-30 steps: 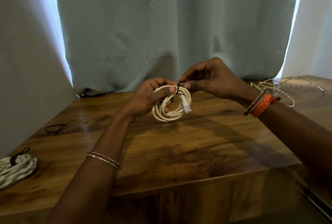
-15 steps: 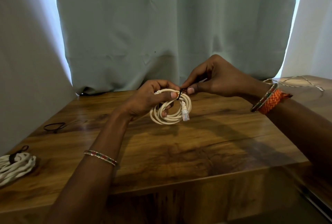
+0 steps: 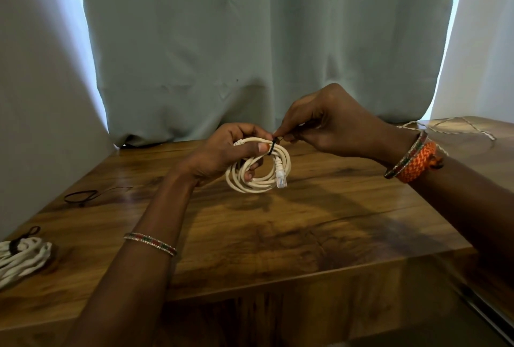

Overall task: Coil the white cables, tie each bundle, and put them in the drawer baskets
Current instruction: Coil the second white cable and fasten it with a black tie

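Note:
My left hand (image 3: 222, 152) grips a coiled white network cable (image 3: 258, 173) above the wooden table (image 3: 306, 221), thumb pressed on top of the loops. A clear plug hangs at the coil's right side. A black tie (image 3: 272, 147) wraps the top of the coil. My right hand (image 3: 328, 127) pinches the free end of that tie just right of my left thumb. A tied bundle of white cable (image 3: 23, 259) lies at the table's left front edge. A loose thin white cord (image 3: 450, 127) lies at the far right.
A spare black tie (image 3: 82, 196) lies looped on the table's left side. Grey-green curtains (image 3: 250, 41) hang right behind the table. The table's front edge drops off below my forearms. No drawer or basket is in view.
My right hand has shifted slightly right and up while pinching the tie's end, and the coil has moved a little lower in my left hand.

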